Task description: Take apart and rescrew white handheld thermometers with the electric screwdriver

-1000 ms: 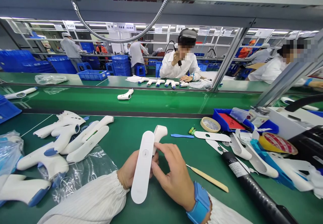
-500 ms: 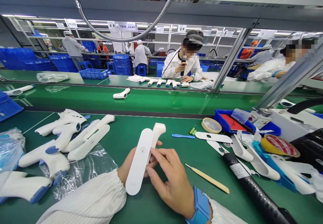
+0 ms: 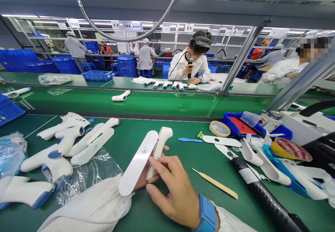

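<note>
My left hand (image 3: pixel 141 182), mostly hidden behind a long white oval cover (image 3: pixel 138 164), is closed around a white thermometer housing (image 3: pixel 160 143). The cover leans away to the left of the housing, with a gap between them near the top. Whether the two join lower down is hidden. My right hand (image 3: pixel 178 190), with a blue band on its wrist, has its fingers curled at the housing's lower part. Its index fingertip presses on the housing's edge, and its thumb lies close to the lower end.
White and blue thermometers (image 3: pixel 60 151) and a clear plastic bag (image 3: pixel 91 172) lie left. Right are a beige stick tool (image 3: pixel 216 184), a blue pry tool (image 3: pixel 190 140), a black electric screwdriver (image 3: pixel 261 193), a tape roll (image 3: pixel 220 128) and loose shells. A co-worker (image 3: pixel 192 61) sits opposite.
The white cover has swung left and tilted away from the housing, baring more of the housing's edge. My right hand has shifted slightly left. A thermometer on the green strip beyond has moved left.
</note>
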Demonstrator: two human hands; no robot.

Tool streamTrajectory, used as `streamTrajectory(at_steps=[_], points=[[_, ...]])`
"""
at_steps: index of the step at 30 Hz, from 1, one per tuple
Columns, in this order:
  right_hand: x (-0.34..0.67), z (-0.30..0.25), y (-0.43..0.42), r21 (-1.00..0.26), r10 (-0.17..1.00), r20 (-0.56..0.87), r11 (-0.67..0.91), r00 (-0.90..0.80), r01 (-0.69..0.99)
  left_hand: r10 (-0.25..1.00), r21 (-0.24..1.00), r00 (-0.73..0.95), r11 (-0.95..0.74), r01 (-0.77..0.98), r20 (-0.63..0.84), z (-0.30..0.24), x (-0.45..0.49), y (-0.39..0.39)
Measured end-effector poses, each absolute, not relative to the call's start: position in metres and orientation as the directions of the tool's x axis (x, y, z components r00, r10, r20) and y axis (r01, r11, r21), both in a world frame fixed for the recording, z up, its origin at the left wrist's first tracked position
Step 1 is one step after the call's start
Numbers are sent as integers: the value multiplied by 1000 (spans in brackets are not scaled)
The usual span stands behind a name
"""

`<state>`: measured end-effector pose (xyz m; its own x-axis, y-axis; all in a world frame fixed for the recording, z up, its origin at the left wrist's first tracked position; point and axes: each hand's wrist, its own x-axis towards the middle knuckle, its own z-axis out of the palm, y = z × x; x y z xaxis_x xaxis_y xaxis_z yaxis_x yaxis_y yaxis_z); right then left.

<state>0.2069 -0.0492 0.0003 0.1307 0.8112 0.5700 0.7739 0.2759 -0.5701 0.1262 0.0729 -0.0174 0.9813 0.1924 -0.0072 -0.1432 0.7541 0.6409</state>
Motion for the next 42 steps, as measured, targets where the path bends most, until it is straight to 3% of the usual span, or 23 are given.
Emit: streamTrajectory(at_steps=[17, 24, 31, 34, 37, 40, 42], points=[[209, 0, -49, -602, 809, 566, 275, 158, 750, 271, 701, 951, 707, -92, -149, -10, 125, 69], [209, 1, -49, -638, 816, 551, 276, 176, 719, 266, 667, 951, 739, -96, -158, -3, 127, 67], [219, 1, -45, -681, 759, 563, 200, 328, 704, 232, 671, 965, 736, -90, -126, -15, 129, 71], [222, -1, -43, -791, 759, 489, 178, 430, 585, 247, 703, 960, 707, -84, -133, -18, 130, 71], [223, -2, -40, -934, 795, 332, 203, 507, 294, 375, 780, 914, 614, -120, -154, -11, 131, 65], [225, -3, -38, -973, 836, 220, 225, 502, 52, 590, 940, 801, 320, -118, -101, -1, 133, 57], [226, -3, -37, -976, 858, 180, 217, 481, -21, 642, 990, 766, 130, -51, -45, 1, 133, 54]])
